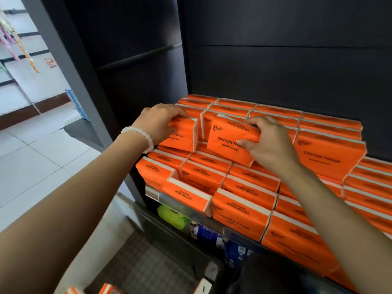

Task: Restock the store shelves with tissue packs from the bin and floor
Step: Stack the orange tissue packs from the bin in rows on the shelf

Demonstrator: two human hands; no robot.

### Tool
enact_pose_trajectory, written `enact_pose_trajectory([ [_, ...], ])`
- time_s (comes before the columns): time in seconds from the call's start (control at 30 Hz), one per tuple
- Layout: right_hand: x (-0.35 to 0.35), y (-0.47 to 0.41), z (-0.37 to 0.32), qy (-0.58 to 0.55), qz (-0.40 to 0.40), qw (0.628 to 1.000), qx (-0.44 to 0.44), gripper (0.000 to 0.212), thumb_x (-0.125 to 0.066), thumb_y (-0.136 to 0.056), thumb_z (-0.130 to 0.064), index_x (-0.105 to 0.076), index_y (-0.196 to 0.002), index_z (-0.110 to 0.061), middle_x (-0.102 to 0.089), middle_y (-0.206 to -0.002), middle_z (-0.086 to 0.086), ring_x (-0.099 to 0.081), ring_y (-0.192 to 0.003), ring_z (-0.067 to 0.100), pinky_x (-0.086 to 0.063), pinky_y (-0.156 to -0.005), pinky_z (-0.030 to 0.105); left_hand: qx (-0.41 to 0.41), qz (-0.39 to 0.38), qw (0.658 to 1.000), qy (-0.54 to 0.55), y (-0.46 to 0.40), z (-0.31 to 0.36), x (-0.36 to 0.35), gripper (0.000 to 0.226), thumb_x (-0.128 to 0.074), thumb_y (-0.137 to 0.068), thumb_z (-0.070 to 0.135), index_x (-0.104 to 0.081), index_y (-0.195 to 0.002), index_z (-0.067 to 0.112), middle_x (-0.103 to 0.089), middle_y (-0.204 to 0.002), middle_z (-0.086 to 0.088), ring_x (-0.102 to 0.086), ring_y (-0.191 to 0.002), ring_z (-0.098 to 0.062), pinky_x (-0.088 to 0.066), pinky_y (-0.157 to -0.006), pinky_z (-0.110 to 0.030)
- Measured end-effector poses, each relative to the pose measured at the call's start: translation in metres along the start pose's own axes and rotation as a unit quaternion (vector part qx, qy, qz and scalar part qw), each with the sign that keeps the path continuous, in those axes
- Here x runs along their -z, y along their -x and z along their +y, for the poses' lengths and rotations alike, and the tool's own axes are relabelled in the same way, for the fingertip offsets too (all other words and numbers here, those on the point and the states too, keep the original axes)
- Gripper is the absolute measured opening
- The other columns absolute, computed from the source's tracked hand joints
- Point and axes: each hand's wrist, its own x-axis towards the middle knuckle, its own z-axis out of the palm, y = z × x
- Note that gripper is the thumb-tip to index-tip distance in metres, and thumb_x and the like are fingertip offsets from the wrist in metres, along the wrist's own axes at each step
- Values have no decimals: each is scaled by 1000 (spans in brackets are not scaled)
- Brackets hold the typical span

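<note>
Orange tissue packs marked COTTON TISSUE fill the dark shelf (191, 213) in stacked rows. My left hand (158, 122), with a white bead bracelet on the wrist, grips one orange pack (183, 136) at the left end of the upper layer. My right hand (269, 141) grips a second orange pack (230, 141) right beside it, tilted against the stack. A lower layer of packs (239, 206) reaches the shelf's front edge. More packs (331, 155) stand to the right. At the bottom edge, corners of orange packs (108, 289) show in the grey bin (148, 262).
Under the shelf lie a green pack (171, 215) and blue-and-white packs (210, 232). The shelf's dark back panel (275, 60) rises behind the stack, with a grey upright post (70, 66) on the left. A tiled floor (36, 158) spreads to the left.
</note>
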Motion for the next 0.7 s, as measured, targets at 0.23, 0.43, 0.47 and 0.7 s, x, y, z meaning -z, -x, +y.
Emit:
enact_pose_trajectory([
  [0.23, -45, -20, -10, 64, 32, 996, 51, 50, -71, -81, -30, -55, -127, -18, -52, -122, 1, -46, -118, 21, -40, -96, 33, 19, 64, 997, 36, -13, -20, -40, 45, -56, -85, 2, -58, -125, 23, -52, -128, -6, -44, -121, -28, -38, -98, -51],
  [0.43, -67, -17, -4, 176, 124, 970, 113, 47, -77, -73, -28, -64, -115, -10, -58, -108, 8, -50, -103, 30, -41, -83, 42, 3, 60, 997, -40, -16, -18, -57, 63, -69, -78, 17, -45, -136, 23, -42, -136, -6, -35, -127, -29, -27, -107, -49],
  [0.47, -66, -17, -4, 180, 126, 969, 116, 47, -77, -73, -28, -64, -115, -11, -58, -107, 8, -50, -103, 30, -41, -83, 42, 6, 65, 996, -58, -16, -18, -58, 63, -69, -79, 18, -43, -136, 24, -41, -137, -5, -34, -128, -28, -25, -107, -49],
  [0.7, -69, -22, -1, 193, 126, 964, 129, 42, -74, -77, -31, -64, -114, -14, -58, -110, 8, -50, -104, 30, -39, -85, 44, -4, 116, 993, -18, -23, -20, -69, 51, -60, -83, 10, -50, -132, 21, -47, -132, -6, -38, -125, -30, -30, -103, -49],
])
